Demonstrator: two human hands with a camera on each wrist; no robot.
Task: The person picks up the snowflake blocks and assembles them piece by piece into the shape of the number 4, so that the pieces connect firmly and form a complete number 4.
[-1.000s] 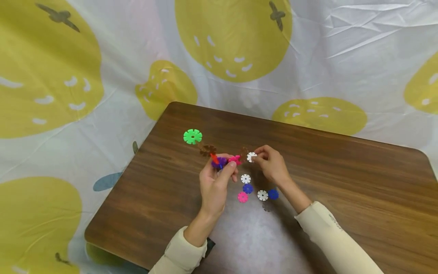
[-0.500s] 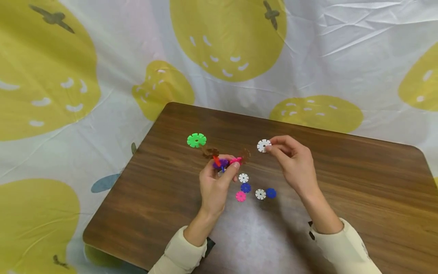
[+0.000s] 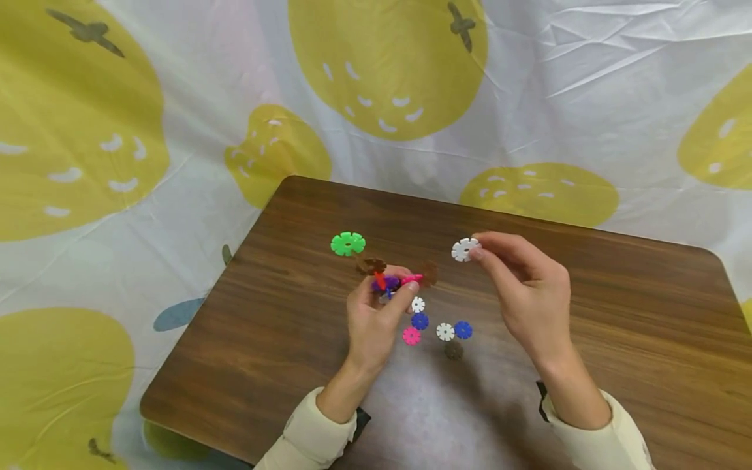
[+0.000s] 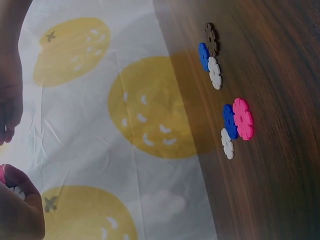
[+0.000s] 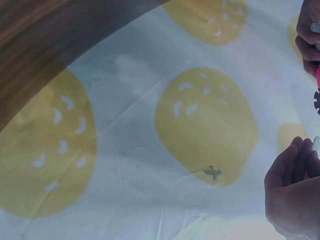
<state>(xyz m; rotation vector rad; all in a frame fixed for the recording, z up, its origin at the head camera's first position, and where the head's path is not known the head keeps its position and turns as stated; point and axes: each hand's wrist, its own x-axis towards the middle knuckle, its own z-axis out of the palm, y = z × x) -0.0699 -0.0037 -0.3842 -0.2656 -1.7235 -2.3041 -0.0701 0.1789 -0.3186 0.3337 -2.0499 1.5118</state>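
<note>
Left hand grips a multicolored disc cluster mid-tabletop; right hand pinches a white notched disc toward the far edge.

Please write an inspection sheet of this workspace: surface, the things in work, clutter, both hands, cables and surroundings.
Surface: brown wooden table, rounded corners.
Things in work: white disc pinched in the right hand; joined cluster of discs with red, purple, pink and brown parts, held in the left hand.
Clutter: loose discs on the table between the hands, white, blue, pink and one brown; green disc lying apart, further back.
Hands: left hand grips the cluster; right hand holds the white disc, raised, apart from the cluster.
Cables: nothing seen.
Surroundings: white cloth with yellow fruit print behind and around the table.
</note>
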